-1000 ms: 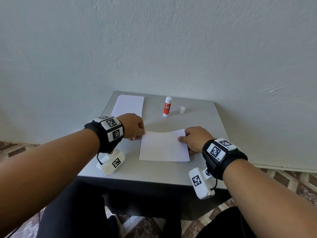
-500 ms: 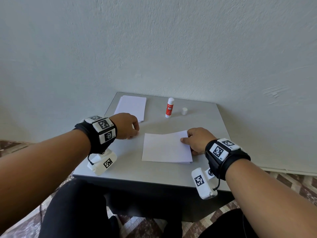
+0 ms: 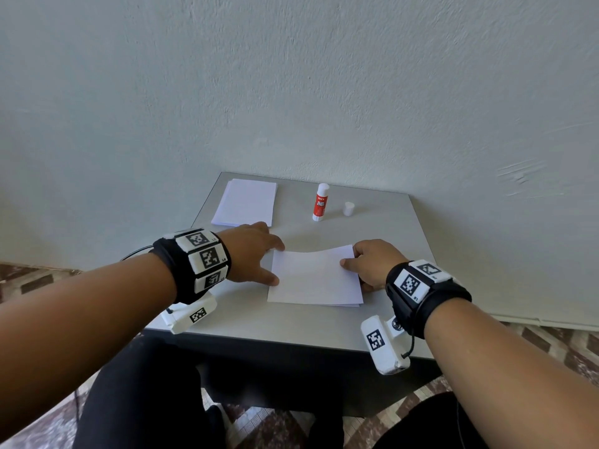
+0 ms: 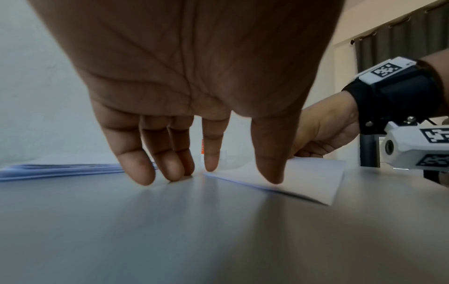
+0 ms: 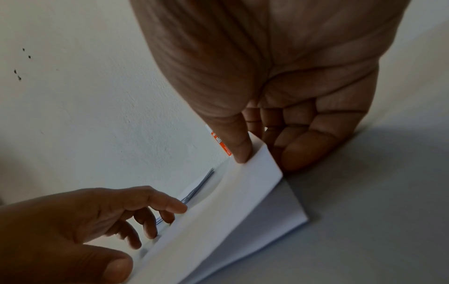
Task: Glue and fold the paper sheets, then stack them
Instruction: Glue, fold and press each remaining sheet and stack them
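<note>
Right hand [image 3: 369,264] pinches folded paper [image 3: 314,277] at frame centre; left hand [image 3: 251,251] spread flat, fingertips touching its left edge.

two hands [image 3: 256,254], one folded sheet [image 3: 314,277], one paper stack [image 3: 246,202], one glue stick [image 3: 321,202], one cap [image 3: 348,209].

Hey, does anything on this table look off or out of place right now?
Two small things. The glue stick stands uncapped, its white cap sitting apart to its right. And the folded sheet isn't flat: its far edge bows up where the right hand pinches it. The left hand touches its left edge.
</note>
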